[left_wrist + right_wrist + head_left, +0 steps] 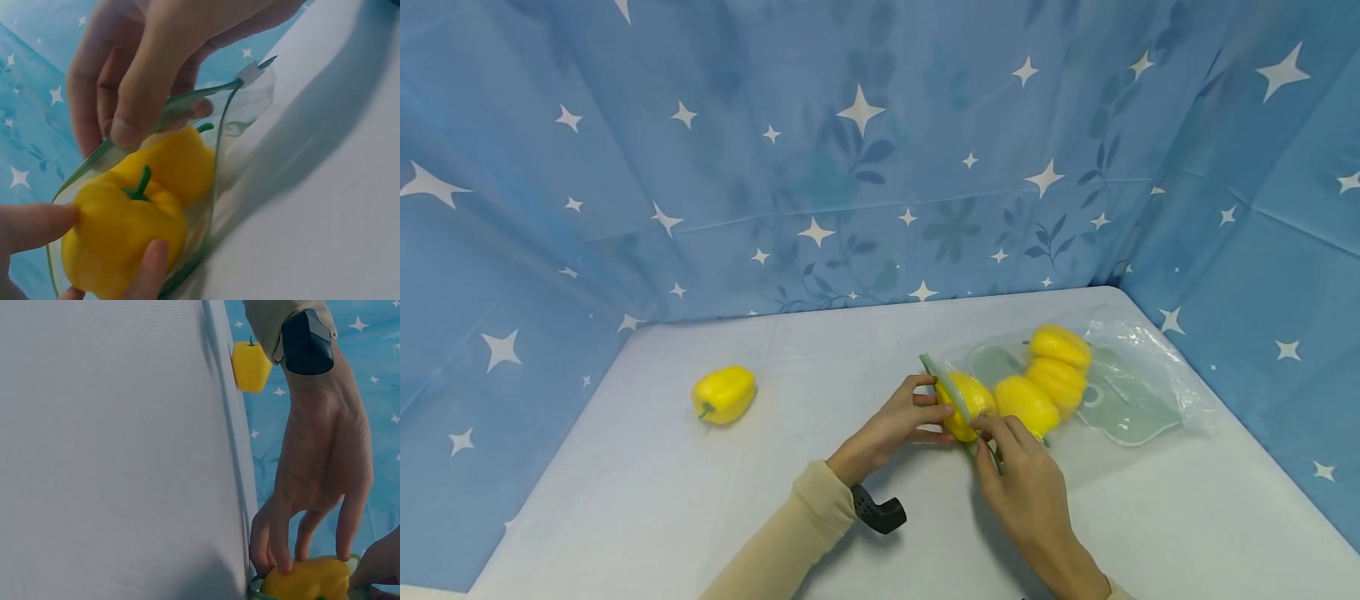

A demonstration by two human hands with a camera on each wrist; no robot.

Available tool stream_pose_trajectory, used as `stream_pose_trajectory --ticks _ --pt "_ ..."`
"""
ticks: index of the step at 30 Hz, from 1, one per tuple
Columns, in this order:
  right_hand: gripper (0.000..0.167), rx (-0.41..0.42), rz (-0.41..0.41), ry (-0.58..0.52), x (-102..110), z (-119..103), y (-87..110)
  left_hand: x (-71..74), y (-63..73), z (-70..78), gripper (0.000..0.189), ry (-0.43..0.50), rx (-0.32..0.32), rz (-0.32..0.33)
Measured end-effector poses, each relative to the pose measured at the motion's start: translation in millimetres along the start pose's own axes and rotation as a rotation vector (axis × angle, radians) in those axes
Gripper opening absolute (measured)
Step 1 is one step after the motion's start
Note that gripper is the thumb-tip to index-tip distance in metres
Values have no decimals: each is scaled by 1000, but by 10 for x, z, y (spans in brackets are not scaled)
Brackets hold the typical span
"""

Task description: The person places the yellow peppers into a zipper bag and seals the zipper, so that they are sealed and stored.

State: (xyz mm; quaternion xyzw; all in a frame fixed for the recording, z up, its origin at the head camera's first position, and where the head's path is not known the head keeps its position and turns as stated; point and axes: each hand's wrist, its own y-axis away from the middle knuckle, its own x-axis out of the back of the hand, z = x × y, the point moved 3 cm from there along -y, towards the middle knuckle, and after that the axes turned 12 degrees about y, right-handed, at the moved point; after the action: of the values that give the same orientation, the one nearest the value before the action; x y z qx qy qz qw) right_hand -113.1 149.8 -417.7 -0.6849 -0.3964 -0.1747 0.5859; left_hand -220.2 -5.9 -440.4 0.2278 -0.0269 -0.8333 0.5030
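Note:
My left hand [895, 421] grips a yellow bell pepper [973, 402] in the mouth of a clear zip bag [1131, 392]. In the left wrist view its thumb and fingers press around that pepper, whose green stem faces the camera. My right hand [1028, 479] pinches the green zip edge [181, 103] of the bag's mouth, drawn apart into a loop with a pale slider [250, 74] at one end. Farther in lie several more yellow peppers [1030, 404], seen through the plastic. The bag lies on its side with a green leaf-like print.
Another yellow bell pepper [724, 394] lies alone on the left of the white table [647, 492]. A blue curtain [737, 167] with white stars hangs behind and along the sides. A black device [880, 512] sits on the left wrist.

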Motion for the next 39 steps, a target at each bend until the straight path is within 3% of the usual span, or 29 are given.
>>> stream_pose_trajectory --ticks 11,22,29,39 --pt "32 2 -11 -2 -21 -15 4 -92 -33 -119 69 52 -77 85" --pt "30 18 -3 -20 -10 -10 -4 -119 -43 -205 50 -15 -147 82" --pt "31 23 -9 -12 -9 -8 -7 -87 -26 -163 40 -78 -102 29" --pt "32 23 -12 -4 -14 -11 -12 -88 -18 -147 46 -124 -46 -23"
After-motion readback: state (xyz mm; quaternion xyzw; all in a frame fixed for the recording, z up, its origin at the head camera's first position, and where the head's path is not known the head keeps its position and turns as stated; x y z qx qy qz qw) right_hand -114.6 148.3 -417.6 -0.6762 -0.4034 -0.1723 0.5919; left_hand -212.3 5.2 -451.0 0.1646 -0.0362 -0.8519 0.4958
